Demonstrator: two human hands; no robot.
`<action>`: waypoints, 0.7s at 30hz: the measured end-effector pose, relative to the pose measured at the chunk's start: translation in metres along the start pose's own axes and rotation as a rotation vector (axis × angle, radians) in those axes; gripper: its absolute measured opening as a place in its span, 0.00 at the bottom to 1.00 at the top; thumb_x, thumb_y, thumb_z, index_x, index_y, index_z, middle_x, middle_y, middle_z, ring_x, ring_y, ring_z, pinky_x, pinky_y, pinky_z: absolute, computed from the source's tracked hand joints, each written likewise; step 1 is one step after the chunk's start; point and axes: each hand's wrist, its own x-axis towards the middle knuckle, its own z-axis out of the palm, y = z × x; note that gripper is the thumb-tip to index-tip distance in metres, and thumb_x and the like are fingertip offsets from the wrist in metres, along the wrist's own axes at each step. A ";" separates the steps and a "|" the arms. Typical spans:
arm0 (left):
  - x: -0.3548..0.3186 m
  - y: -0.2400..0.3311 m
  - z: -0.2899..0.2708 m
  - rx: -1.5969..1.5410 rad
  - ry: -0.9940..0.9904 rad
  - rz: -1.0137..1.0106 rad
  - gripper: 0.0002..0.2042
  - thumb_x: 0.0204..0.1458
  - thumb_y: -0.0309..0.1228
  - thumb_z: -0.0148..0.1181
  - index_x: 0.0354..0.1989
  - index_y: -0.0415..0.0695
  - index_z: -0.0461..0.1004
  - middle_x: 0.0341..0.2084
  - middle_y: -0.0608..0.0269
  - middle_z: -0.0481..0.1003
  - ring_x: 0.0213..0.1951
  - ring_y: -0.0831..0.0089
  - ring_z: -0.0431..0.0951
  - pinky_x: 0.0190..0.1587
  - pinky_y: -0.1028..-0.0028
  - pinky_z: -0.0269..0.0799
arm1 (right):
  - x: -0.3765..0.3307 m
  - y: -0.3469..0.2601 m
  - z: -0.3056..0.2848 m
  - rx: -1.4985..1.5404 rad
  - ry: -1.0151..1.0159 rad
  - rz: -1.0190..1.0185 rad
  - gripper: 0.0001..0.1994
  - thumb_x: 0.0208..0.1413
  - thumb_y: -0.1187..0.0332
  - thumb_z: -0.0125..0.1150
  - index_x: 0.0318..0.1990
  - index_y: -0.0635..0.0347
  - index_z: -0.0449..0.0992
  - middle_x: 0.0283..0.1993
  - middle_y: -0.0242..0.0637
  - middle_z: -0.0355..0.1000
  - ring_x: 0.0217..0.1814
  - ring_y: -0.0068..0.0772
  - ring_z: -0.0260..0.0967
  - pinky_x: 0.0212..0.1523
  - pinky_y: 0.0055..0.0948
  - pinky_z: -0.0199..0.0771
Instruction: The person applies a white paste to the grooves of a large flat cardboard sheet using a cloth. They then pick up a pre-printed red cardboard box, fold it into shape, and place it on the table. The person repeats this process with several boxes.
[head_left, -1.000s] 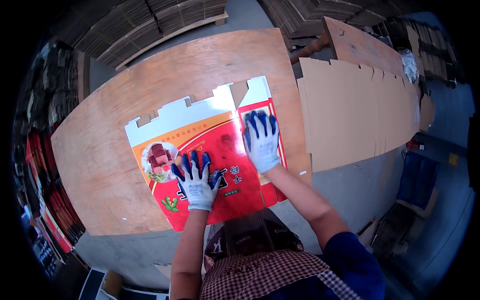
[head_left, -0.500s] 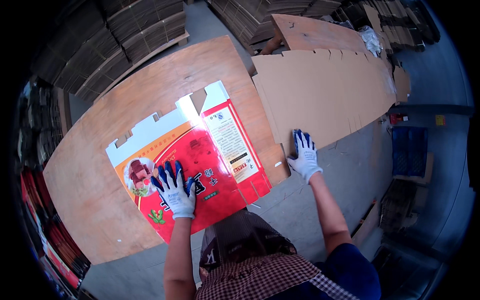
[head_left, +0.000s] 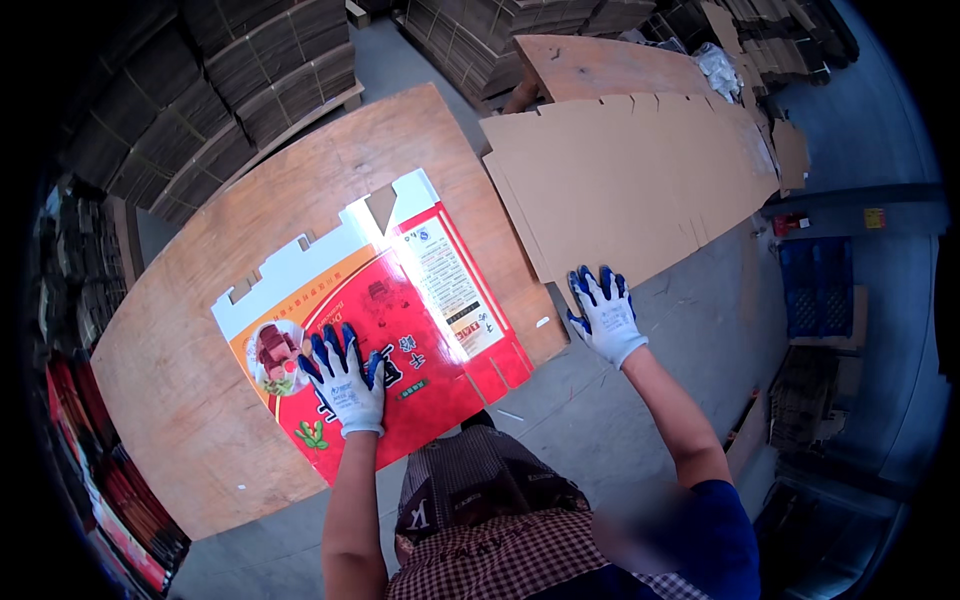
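A flat, die-cut carton blank, printed red with an orange and white border, lies on the wooden table. My left hand, in a white glove with blue fingertips, rests spread on the printed face. On the right, a large plain brown cardboard sheet covers the far right surface. My right hand, gloved the same way, has its fingers spread over the near edge of that sheet. The palm is beyond the edge, above the floor. Neither hand is closed round anything.
Tied stacks of cardboard stand behind the table. A bare wooden board shows beyond the brown sheet, with a crumpled plastic bag at its end. Blue crates sit at the right. Red printed cartons are piled at the left.
My right hand has spread its fingers wider and lies a little further over the brown sheet's edge. My left hand stays on the red blank. The whole view has shifted slightly.
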 end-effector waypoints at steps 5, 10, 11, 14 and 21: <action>0.000 0.002 0.003 -0.027 -0.024 -0.012 0.32 0.55 0.47 0.55 0.68 0.51 0.61 0.71 0.52 0.51 0.72 0.50 0.44 0.71 0.43 0.30 | -0.033 0.009 -0.051 0.175 0.353 0.053 0.29 0.56 0.65 0.55 0.65 0.63 0.62 0.68 0.48 0.60 0.69 0.57 0.57 0.68 0.48 0.55; -0.001 0.001 -0.010 -0.053 -0.095 -0.061 0.31 0.54 0.48 0.56 0.67 0.50 0.62 0.72 0.54 0.49 0.72 0.49 0.43 0.71 0.43 0.29 | -0.087 -0.036 -0.147 0.758 0.635 0.228 0.23 0.59 0.72 0.49 0.62 0.68 0.65 0.64 0.51 0.66 0.65 0.50 0.66 0.65 0.41 0.62; -0.001 0.001 -0.006 -0.078 -0.084 -0.050 0.31 0.54 0.47 0.56 0.66 0.50 0.62 0.72 0.54 0.49 0.72 0.48 0.43 0.71 0.43 0.28 | -0.107 -0.041 -0.154 0.855 0.631 0.307 0.22 0.61 0.70 0.48 0.62 0.68 0.65 0.66 0.51 0.64 0.67 0.47 0.63 0.66 0.41 0.60; 0.003 -0.001 -0.015 -0.168 -0.012 -0.022 0.31 0.54 0.42 0.55 0.67 0.49 0.61 0.71 0.53 0.51 0.72 0.50 0.45 0.72 0.46 0.31 | -0.149 -0.050 -0.144 1.118 0.912 -0.060 0.26 0.67 0.58 0.48 0.68 0.61 0.60 0.71 0.42 0.57 0.71 0.41 0.57 0.69 0.43 0.56; -0.052 -0.073 0.095 -2.183 0.104 -0.675 0.24 0.64 0.40 0.39 0.66 0.45 0.62 0.61 0.52 0.67 0.63 0.54 0.66 0.67 0.55 0.59 | -0.128 -0.119 -0.052 2.289 0.405 0.450 0.24 0.65 0.54 0.53 0.63 0.55 0.65 0.62 0.36 0.70 0.59 0.37 0.72 0.54 0.42 0.76</action>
